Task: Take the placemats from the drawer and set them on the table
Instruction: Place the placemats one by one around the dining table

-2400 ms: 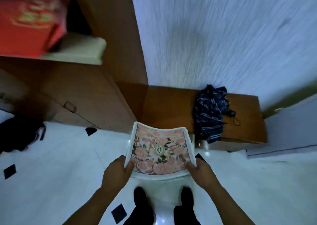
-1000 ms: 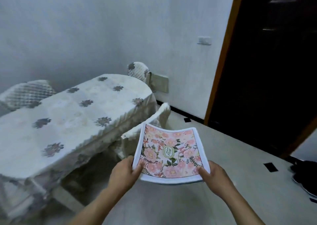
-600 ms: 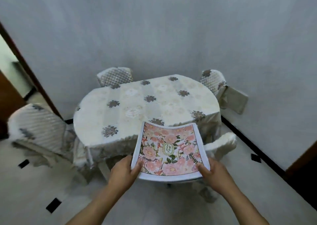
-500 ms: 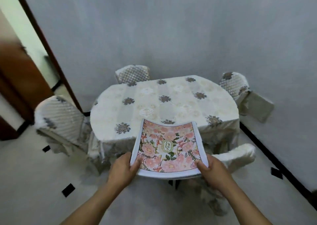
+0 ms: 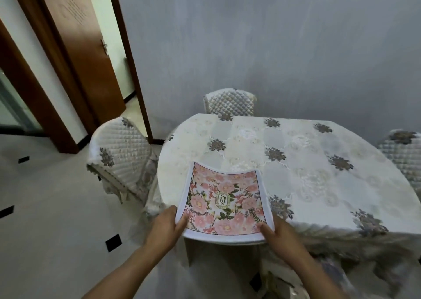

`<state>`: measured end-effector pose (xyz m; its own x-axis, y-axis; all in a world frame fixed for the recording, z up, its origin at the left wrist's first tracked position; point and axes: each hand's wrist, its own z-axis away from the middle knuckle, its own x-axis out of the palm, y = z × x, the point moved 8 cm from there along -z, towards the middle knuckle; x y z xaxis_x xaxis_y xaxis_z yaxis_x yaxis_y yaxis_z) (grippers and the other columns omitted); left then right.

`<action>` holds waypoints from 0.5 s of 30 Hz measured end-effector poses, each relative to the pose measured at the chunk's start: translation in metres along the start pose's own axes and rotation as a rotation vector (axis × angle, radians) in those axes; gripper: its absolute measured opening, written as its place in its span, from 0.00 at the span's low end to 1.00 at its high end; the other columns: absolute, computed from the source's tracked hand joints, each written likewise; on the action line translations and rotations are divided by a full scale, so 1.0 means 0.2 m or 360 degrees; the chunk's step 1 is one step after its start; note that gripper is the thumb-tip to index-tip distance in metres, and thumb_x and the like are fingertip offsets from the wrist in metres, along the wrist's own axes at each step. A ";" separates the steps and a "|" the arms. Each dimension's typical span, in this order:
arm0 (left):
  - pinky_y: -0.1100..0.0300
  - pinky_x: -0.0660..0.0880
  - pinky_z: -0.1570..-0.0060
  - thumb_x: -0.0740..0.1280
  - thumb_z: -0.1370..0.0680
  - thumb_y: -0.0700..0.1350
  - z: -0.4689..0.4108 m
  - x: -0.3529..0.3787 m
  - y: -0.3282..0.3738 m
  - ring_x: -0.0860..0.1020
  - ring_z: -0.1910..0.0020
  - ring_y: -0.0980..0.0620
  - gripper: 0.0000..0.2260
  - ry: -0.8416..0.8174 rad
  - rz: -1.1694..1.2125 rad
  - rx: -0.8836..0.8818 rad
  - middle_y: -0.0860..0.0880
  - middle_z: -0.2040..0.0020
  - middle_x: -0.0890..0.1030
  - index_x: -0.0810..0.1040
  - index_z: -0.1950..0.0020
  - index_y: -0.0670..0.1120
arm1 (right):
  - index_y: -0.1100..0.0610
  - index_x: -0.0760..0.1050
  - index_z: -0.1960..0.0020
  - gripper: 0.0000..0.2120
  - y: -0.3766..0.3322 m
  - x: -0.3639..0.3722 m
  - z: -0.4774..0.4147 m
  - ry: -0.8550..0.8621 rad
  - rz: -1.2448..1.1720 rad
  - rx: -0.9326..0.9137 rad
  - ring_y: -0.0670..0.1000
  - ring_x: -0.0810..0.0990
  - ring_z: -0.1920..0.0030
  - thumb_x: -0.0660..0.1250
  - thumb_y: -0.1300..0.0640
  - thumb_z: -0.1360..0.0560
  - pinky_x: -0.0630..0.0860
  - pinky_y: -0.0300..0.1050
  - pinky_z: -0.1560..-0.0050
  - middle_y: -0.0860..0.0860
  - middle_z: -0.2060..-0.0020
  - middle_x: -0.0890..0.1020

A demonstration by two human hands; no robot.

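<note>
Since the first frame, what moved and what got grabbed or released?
The person turned away from a wooden cabinet and came up to the table; the placemats are now carried over its near edge, not yet laid down. Nothing grabbed or released: the left hand and right hand grip the same near corners, floral side up.

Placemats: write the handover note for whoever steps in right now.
Hands: the left hand grips the left near corner of the placemats, thumb on top. The right hand grips the right near corner the same way.
Things: the floral placemats are bowed between the hands, held over the near edge of the table. The near edge seems to show more than one layer.
Done: placemats are out of the drawer and brought to the table.
Left: lay them down and set them out on the table.
</note>
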<state>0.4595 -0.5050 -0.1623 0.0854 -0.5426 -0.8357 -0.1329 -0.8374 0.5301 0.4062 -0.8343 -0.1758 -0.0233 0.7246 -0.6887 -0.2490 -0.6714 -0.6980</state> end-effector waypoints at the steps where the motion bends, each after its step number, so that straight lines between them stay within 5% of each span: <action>1: 0.56 0.71 0.63 0.61 0.22 0.59 -0.12 0.04 -0.05 0.79 0.58 0.47 0.16 -0.0030 -0.0017 0.0000 0.46 0.54 0.82 0.76 0.50 0.47 | 0.51 0.74 0.36 0.18 -0.01 0.04 -0.12 0.0015 0.0007 0.0033 0.52 0.80 0.49 0.63 0.43 0.22 0.78 0.49 0.49 0.52 0.45 0.82; 9: 0.57 0.75 0.63 0.54 0.23 0.66 -0.77 0.33 -0.34 0.76 0.61 0.54 0.18 -0.0223 -0.0001 -0.0059 0.52 0.57 0.78 0.71 0.52 0.52 | 0.57 0.73 0.38 0.18 -0.03 0.29 -0.76 -0.0005 0.0024 0.0327 0.55 0.79 0.48 0.63 0.46 0.21 0.74 0.44 0.53 0.56 0.45 0.81; 15: 0.54 0.75 0.61 0.55 0.22 0.63 -0.95 0.60 -0.47 0.77 0.61 0.49 0.18 -0.0345 -0.0127 -0.0108 0.49 0.58 0.80 0.72 0.54 0.50 | 0.57 0.72 0.43 0.14 0.14 0.45 -1.03 -0.0060 0.0073 0.0484 0.55 0.78 0.51 0.63 0.47 0.21 0.74 0.46 0.53 0.58 0.47 0.81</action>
<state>0.6709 -0.5035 -0.2855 -0.1219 -0.4538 -0.8827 -0.0671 -0.8836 0.4635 0.5975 -0.8204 -0.2974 -0.0760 0.7036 -0.7065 -0.5248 -0.6307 -0.5717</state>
